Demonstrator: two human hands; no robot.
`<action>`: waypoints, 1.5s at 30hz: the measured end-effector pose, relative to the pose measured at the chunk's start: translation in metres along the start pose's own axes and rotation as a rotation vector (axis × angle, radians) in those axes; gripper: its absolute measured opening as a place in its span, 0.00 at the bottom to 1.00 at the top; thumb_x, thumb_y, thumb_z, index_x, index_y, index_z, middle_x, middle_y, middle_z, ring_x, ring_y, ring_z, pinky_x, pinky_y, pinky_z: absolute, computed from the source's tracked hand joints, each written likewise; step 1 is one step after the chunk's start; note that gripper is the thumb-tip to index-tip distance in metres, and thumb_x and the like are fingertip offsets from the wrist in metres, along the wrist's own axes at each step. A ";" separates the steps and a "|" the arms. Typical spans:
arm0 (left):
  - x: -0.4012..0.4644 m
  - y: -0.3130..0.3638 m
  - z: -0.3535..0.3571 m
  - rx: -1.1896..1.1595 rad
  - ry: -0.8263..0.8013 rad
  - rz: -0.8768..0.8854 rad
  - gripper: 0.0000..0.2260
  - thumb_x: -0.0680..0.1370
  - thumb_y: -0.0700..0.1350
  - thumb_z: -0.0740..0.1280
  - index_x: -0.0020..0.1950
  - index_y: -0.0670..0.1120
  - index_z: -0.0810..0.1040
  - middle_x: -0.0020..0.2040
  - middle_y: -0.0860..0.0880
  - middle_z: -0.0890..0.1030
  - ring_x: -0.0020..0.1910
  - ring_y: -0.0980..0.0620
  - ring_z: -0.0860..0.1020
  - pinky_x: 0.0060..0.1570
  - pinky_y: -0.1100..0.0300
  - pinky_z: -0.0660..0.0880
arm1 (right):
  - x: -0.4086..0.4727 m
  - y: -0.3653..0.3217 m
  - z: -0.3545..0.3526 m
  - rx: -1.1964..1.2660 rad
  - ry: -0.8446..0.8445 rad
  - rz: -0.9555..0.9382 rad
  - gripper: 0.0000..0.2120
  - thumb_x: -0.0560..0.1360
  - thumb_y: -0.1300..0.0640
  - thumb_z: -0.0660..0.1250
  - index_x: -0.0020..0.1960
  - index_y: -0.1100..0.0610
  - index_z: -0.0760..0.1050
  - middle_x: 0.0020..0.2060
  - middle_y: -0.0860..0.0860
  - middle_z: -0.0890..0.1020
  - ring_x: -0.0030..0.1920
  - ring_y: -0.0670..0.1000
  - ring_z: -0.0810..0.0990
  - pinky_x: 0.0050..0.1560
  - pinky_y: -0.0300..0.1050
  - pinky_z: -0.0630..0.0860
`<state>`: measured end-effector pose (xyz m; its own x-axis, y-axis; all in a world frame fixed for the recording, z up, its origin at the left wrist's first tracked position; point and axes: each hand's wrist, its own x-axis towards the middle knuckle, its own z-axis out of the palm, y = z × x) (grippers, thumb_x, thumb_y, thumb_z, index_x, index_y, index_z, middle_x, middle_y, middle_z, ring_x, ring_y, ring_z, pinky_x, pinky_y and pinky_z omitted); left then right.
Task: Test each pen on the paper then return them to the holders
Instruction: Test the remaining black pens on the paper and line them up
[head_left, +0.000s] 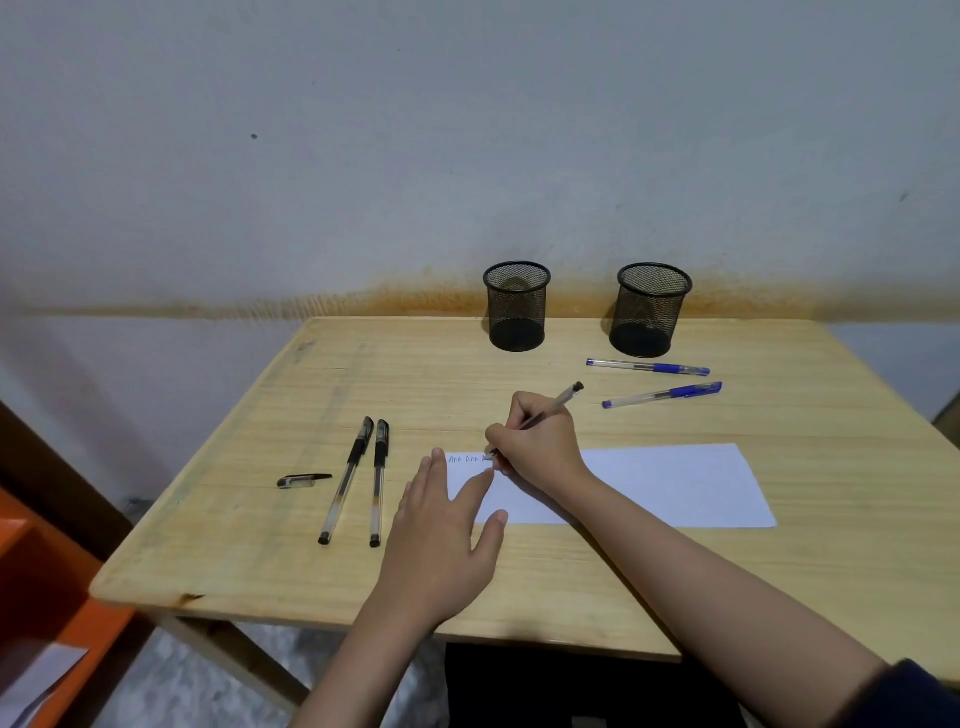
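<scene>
Pen (551, 405) gripped in the right hand (540, 441) writes at the paper's (675, 483) left end, barrel slanting up-right toward the holders (649, 312), while the flat left hand (441, 525) pins the sheet.

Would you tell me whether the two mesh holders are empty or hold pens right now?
Both look empty: the left holder and the right holder show only bare mesh, with no pen above either rim.
</scene>
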<state>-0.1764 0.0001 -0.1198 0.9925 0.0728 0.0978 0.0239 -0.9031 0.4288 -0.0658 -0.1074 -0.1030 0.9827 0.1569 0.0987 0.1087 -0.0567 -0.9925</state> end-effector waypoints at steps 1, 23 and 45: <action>0.000 0.000 0.000 -0.002 0.002 0.000 0.22 0.78 0.58 0.54 0.72 0.59 0.59 0.78 0.43 0.47 0.76 0.48 0.42 0.73 0.49 0.50 | 0.000 0.000 0.000 0.000 0.014 -0.002 0.16 0.67 0.72 0.65 0.28 0.58 0.63 0.23 0.56 0.67 0.26 0.58 0.76 0.26 0.44 0.73; -0.001 0.000 0.001 -0.015 0.005 -0.003 0.22 0.78 0.58 0.54 0.72 0.58 0.59 0.78 0.44 0.47 0.76 0.49 0.42 0.74 0.50 0.51 | 0.002 0.001 -0.003 -0.014 0.056 0.020 0.12 0.67 0.73 0.63 0.31 0.62 0.64 0.28 0.58 0.67 0.29 0.59 0.73 0.24 0.41 0.72; -0.005 -0.088 -0.068 -0.194 0.511 -0.186 0.16 0.76 0.42 0.63 0.63 0.49 0.74 0.60 0.48 0.78 0.58 0.46 0.74 0.55 0.52 0.72 | 0.004 -0.002 -0.006 0.375 -0.104 0.073 0.10 0.73 0.62 0.70 0.38 0.64 0.71 0.25 0.57 0.71 0.21 0.52 0.69 0.32 0.45 0.70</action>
<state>-0.1913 0.1081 -0.0968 0.7891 0.4614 0.4056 0.1224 -0.7650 0.6322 -0.0609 -0.1128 -0.1006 0.9632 0.2662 0.0377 -0.0426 0.2895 -0.9562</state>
